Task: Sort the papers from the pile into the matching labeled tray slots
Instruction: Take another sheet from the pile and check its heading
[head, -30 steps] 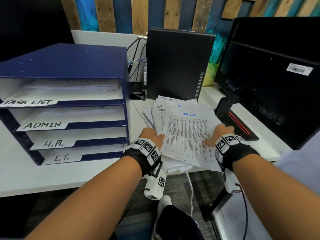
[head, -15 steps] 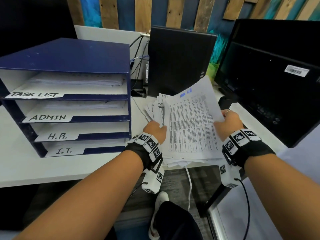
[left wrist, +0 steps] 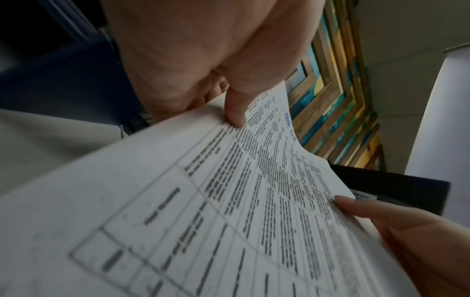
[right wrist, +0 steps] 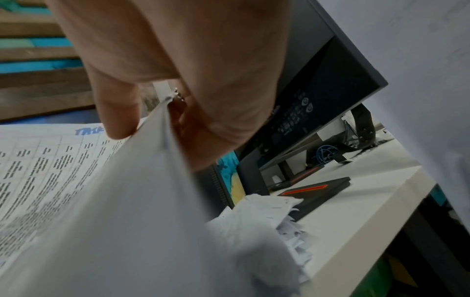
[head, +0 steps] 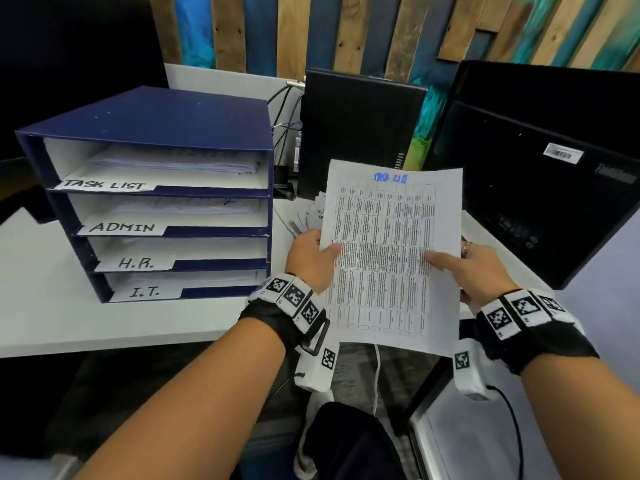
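Observation:
I hold a printed sheet with a table and a blue handwritten heading, lifted above the desk. My left hand pinches its left edge, thumb on top, as the left wrist view shows on the sheet. My right hand pinches the right edge, thumb on the sheet. The pile of papers lies on the desk under the sheet, mostly hidden; its ragged edges show in the right wrist view. The blue tray rack stands to the left, with slots labeled TASK LIST, ADMIN, H.R. and I.T..
A black computer tower stands behind the pile. A black monitor fills the right side, its stand base beside the pile. Cables hang between rack and tower. The white desk's front edge runs below my wrists.
Both hands have lifted the top sheet off the pile and raised it toward me, upright and flatter; my view has tilted so the rack sits lower in frame.

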Tool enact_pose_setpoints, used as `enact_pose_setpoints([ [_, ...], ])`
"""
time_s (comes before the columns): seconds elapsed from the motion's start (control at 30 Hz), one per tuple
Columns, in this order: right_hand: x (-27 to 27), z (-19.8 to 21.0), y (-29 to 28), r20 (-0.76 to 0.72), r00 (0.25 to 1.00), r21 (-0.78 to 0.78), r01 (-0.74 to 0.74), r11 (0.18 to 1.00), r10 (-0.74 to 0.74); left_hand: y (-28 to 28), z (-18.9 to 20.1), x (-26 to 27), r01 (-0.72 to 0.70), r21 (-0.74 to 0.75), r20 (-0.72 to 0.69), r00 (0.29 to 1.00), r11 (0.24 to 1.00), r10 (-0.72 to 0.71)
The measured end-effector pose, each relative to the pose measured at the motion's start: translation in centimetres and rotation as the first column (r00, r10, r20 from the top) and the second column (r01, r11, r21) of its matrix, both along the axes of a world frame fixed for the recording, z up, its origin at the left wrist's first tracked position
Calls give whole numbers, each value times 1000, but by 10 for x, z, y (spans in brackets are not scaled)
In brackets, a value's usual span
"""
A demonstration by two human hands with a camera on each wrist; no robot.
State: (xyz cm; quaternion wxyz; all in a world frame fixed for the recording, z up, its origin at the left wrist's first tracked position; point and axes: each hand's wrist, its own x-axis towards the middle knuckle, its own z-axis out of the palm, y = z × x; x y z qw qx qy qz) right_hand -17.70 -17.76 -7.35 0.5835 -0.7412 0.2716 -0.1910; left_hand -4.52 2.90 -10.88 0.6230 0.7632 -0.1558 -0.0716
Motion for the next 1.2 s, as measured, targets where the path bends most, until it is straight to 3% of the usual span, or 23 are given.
enact_pose_setpoints([
  [0.1, -12, 7, 26, 125, 991, 11, -55, 998, 53, 18, -2, -25, -84, -140, 20, 996, 987, 87],
  [0.2, -19, 10, 58, 188, 973, -19, -131, 991, 132, 45, -5, -43, -247, -222, 37, 965, 943, 261],
  [0.4, -10, 1, 129, 211, 944, -161, -222, 962, 253, 118, -11, -56, -488, -210, 63, 858, 847, 510],
  [0.57, 14, -5, 185, 194, 921, -109, -321, 941, 337, 186, -2, -44, -602, -159, 49, 787, 783, 615],
  [0.83, 19, -26, 237, 48, 890, 134, -455, 880, 453, 262, 45, -11, -640, 22, 45, 768, 768, 638],
  [0.93, 23, -25, 250, 74, 886, 161, -464, 871, 458, 273, 65, 5, -636, 108, 68, 772, 764, 632],
  [1.1, 50, -4, 260, 181, 937, 67, -315, 947, 299, 277, 87, 23, -597, 61, 32, 802, 800, 596],
  [1.2, 74, 23, 259, 204, 955, 45, -230, 972, 217, 282, 89, 16, -574, -5, -101, 815, 819, 571],
])
